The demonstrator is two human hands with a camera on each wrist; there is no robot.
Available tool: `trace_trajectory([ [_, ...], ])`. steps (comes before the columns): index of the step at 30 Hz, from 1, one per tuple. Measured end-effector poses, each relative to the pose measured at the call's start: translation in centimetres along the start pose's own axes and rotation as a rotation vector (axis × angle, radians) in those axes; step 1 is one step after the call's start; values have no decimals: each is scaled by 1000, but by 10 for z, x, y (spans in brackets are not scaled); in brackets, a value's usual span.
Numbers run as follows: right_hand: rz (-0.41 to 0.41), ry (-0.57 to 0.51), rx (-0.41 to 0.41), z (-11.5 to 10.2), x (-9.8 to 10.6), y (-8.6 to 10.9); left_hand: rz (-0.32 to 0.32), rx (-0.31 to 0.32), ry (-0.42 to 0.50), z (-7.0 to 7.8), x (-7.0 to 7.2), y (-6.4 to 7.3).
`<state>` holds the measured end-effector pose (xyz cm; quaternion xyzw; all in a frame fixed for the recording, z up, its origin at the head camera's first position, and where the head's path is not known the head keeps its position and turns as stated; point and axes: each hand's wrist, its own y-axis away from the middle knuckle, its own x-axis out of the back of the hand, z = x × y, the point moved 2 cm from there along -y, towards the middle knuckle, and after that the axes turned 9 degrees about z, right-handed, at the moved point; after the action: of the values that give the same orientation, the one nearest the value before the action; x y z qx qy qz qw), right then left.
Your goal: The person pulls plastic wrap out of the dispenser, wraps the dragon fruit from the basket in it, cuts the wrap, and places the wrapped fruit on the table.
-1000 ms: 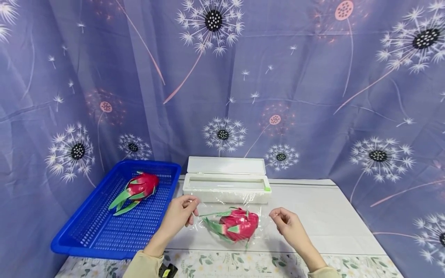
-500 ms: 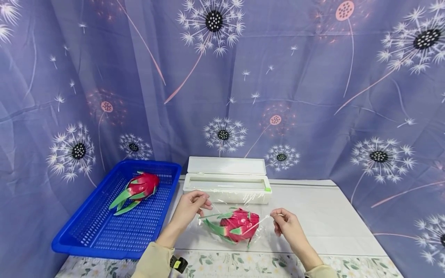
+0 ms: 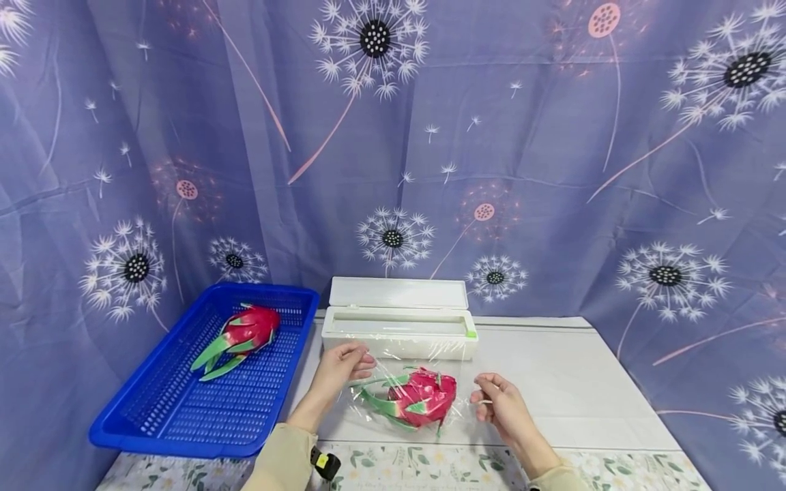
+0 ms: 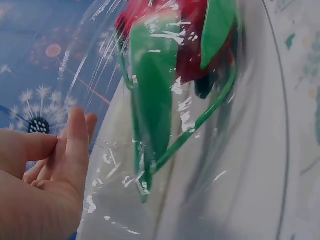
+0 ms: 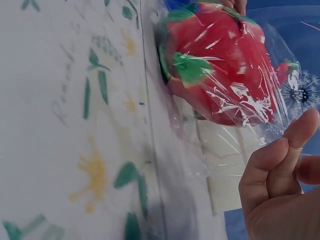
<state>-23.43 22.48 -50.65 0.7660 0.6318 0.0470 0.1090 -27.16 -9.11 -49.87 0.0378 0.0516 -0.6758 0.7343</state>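
A red dragon fruit with green leaf tips lies on the white surface, covered by clear plastic wrap that shines in creases. At its leafy end, my left hand pinches the wrap between thumb and fingers. My right hand stands at the rounded end, thumb and finger pinching the film's other side. In the right wrist view, film runs from the fruit down to the fingertips of that hand. Behind the fruit is a white wrap dispenser with its lid up.
On the left stands a blue plastic basket, holding a second dragon fruit. A floral cloth runs along the front edge. A purple dandelion-print curtain encloses the back and sides.
My left hand has moved right, closer to the fruit's leafy end. The right hand has dipped slightly and turned its fingers. The fruit has stayed nearly in place.
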Motion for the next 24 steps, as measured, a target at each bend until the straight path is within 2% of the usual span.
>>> trace_trajectory([
  [4, 2, -22, -20, 3, -2, 0, 6, 38, 29, -7, 3, -1],
  [8, 42, 68, 28, 5, -4, 0, -5, 52, 12, -12, 1, -4],
  [11, 78, 155, 87, 4, -7, 3, -26, 62, 8, -16, -3, -6],
  [14, 93, 204, 159, -2, -11, 10, -79, 61, -17, -17, -7, -6],
  [16, 90, 275, 226, -7, -13, 13, -108, 66, -56, -15, -9, -4],
  [20, 44, 473, 380, -12, -19, 17, -160, 28, -164, -11, -9, 0],
  [22, 42, 540, 456, -12, -21, 17, -189, -22, -233, -9, -11, 3],
  [24, 60, 560, 505, -11, -21, 15, -224, -77, -296, -6, -13, 6],
])
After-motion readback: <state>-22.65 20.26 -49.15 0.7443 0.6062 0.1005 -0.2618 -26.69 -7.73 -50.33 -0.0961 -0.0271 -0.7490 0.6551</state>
